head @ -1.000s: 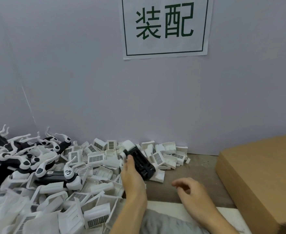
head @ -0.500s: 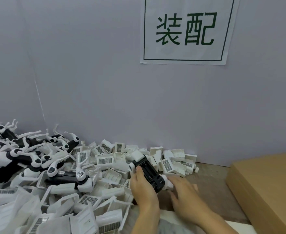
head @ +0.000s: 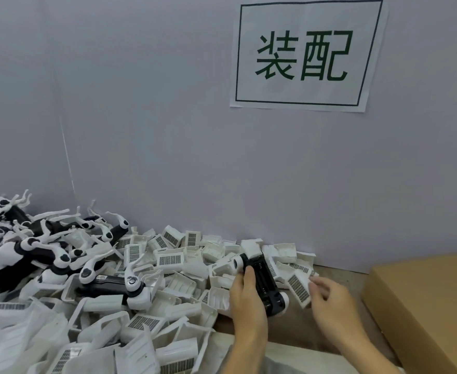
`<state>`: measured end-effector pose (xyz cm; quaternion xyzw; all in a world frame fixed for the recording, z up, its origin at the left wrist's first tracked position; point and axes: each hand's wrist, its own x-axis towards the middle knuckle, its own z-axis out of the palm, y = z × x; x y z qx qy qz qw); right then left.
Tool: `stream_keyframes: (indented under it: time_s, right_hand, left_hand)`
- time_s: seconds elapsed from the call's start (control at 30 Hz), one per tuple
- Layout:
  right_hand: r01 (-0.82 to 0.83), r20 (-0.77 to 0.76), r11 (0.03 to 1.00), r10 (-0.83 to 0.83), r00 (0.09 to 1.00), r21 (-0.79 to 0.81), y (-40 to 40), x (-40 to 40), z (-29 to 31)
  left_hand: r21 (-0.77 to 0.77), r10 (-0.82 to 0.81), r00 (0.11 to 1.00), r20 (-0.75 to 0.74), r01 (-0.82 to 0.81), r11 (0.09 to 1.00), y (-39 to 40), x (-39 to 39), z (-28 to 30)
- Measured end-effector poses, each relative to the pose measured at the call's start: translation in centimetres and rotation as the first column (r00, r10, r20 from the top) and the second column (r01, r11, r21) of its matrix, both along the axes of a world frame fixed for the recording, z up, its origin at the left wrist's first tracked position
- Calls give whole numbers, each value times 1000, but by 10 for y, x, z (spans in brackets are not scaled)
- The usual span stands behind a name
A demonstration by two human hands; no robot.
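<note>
My left hand (head: 246, 300) grips a black and white handle part (head: 265, 282) held just above the table, its white cap pointing away from me. My right hand (head: 330, 300) pinches a small white grated cover (head: 299, 288) right beside the handle part, on its right. Both hands work in front of a heap of white grated covers (head: 168, 260) that spreads along the wall.
A pile of assembled black and white handles (head: 46, 252) lies at the far left. A brown cardboard box (head: 424, 300) stands at the right. A paper sign (head: 305, 54) hangs on the grey wall. Bare table surface (head: 338, 276) shows between the heap and the box.
My right hand moved from the open table to the heap, took a white grated cover and drew it beside the handle part. The camera has turned left.
</note>
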<state>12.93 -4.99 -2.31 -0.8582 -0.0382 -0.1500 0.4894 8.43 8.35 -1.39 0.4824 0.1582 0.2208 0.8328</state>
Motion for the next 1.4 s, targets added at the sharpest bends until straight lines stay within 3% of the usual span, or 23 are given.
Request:
stream_keyframes:
  time_s: [0.17,0.27,0.37,0.4,0.53,0.7,0.8,0.93,1.17,1.3,1.4]
  right_hand:
    - [103,-122,902,-56,991,419,-32,-10,-12]
    - [125,-219,637,71,973,761,-37,-12,-12]
    - [10,-135,484,224,965,875,-34,-13,-7]
    - [-66,-78,494,266,961,867,-32,-14,-6]
    - [-312,70,726,344,936,613,-27,-24,-6]
    - [-338,102,839,326,940,427,-24,-30,-5]
    - [-264,103,949,250,963,169,-25,-31,-6]
    - [-274,107,959,266,958,69,-23,-32,-8]
    - [-125,285,992,112,952,30,-21,-32,-6]
    - [-151,217,981,175,960,-123,-19,-27,-14]
    - [-130,211,983,156,965,-133,-20,-24,-17]
  left_hand:
    - [8,-176,983,-42,177,984,-20,-3,5]
    - [6,-218,974,-57,219,976,-29,-5,3]
    - [82,-250,965,-75,256,963,-36,-4,-3]
    - [129,-247,965,-86,256,958,-37,-3,-6]
    - [205,-245,965,-98,260,943,-41,-1,-13]
    - [271,-238,967,-87,253,929,-40,1,-18]
    - [298,-246,966,-82,259,919,-40,1,-18]
    - [292,-230,968,-94,248,924,-38,2,-20]
    - [347,-283,955,-90,297,890,-39,-1,-22]
    - [419,-338,939,-67,334,844,-41,-1,-23]
    - [440,-350,934,-66,342,830,-41,-4,-21]
